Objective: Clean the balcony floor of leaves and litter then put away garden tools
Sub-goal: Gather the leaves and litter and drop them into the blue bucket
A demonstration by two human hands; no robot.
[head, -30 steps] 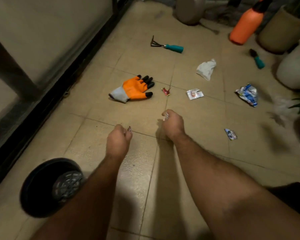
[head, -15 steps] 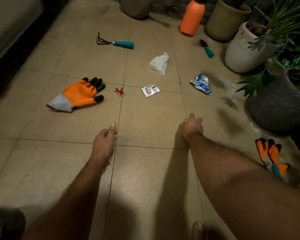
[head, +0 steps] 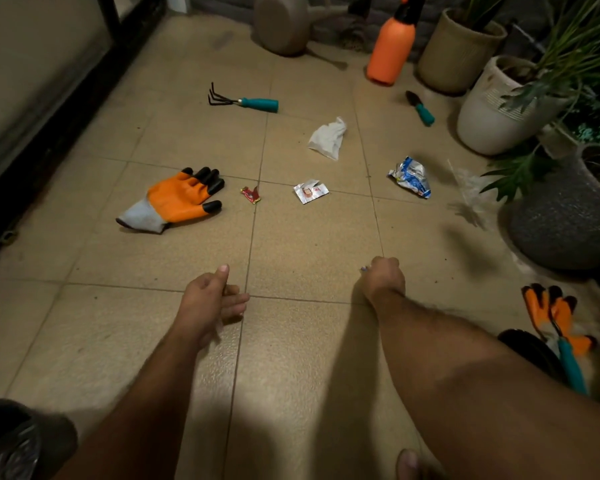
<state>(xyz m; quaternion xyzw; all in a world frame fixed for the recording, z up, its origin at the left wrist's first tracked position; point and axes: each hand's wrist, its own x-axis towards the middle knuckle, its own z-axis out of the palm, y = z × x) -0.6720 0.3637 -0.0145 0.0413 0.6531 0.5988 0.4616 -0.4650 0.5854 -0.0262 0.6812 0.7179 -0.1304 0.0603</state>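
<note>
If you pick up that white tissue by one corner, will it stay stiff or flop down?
The tissue would probably flop: it already lies crumpled and folded on the tiles. It looks thin, so likely very light, and a push might slide it easily. It may also tear if tugged hard.

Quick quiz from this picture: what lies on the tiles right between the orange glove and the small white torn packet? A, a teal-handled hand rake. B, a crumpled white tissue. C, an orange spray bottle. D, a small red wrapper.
D: the small red wrapper lies on the tile seam between the orange glove and the white torn packet, while the rake, tissue and bottle lie farther away.
</note>
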